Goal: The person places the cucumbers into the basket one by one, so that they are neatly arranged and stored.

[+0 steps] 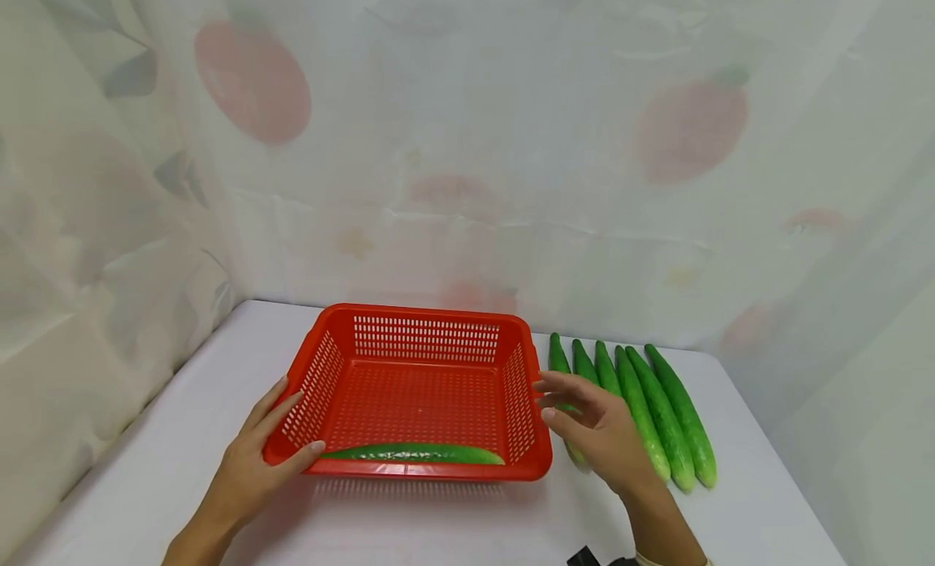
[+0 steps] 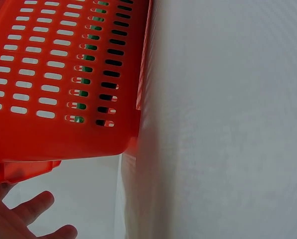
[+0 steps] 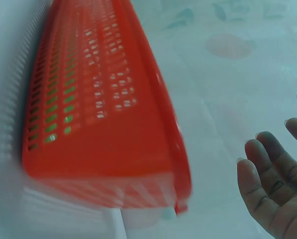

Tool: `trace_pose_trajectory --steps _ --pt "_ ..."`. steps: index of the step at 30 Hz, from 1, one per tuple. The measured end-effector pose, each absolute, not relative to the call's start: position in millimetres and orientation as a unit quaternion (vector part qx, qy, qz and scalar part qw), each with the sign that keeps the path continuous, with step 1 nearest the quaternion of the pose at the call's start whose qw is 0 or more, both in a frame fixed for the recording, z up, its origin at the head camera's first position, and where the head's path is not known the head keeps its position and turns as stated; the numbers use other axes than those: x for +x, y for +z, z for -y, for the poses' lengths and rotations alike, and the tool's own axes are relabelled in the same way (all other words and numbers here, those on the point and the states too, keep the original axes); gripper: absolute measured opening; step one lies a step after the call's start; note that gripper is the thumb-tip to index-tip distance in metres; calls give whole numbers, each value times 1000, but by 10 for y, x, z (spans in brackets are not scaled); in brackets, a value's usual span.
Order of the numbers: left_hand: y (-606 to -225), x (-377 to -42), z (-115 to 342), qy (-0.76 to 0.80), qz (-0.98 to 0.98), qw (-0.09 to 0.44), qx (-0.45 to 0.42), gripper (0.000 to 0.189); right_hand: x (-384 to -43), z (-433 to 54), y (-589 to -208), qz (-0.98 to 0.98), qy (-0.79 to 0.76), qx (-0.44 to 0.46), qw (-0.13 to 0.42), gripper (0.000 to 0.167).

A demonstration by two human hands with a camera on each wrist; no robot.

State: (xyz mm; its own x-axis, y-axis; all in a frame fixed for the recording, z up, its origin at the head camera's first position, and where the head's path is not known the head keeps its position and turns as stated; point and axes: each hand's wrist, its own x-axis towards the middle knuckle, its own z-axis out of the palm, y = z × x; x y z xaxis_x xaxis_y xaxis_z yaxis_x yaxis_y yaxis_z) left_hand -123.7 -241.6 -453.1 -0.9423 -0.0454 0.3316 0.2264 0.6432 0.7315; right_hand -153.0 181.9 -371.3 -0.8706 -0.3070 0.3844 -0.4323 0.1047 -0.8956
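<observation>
A red plastic basket [image 1: 420,403] with slotted walls sits on the white table, and a green cucumber [image 1: 420,452] lies along the inside of its front wall. My left hand [image 1: 252,468] is at the basket's front left corner, fingers spread along the outer left side and thumb at the front rim. In the left wrist view its fingers [image 2: 34,206] look extended below the rim. My right hand [image 1: 595,432] is beside the basket's right wall with loosely bent fingers and nothing in them. The right wrist view shows those fingers [image 3: 268,184] apart from the basket.
Several cucumbers [image 1: 661,412] lie side by side on the table right of the basket, some partly behind my right hand. A pale fruit-printed sheet [image 1: 467,144] hangs behind the white table [image 1: 183,403] and along its sides. A small black object [image 1: 584,556] shows near my right wrist.
</observation>
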Motion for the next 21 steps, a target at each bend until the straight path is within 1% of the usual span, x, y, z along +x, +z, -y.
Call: trace_pose_trajectory --steps 14,21 --pt "-4541 -1248 2410 -419 893 158 -47 74 -1415 -2161 -3649 773 587 200 135 39" --pt "-4524 -1247 2419 -419 892 159 -47 74 -1381 -2371 -3661 788 569 179 153 39"
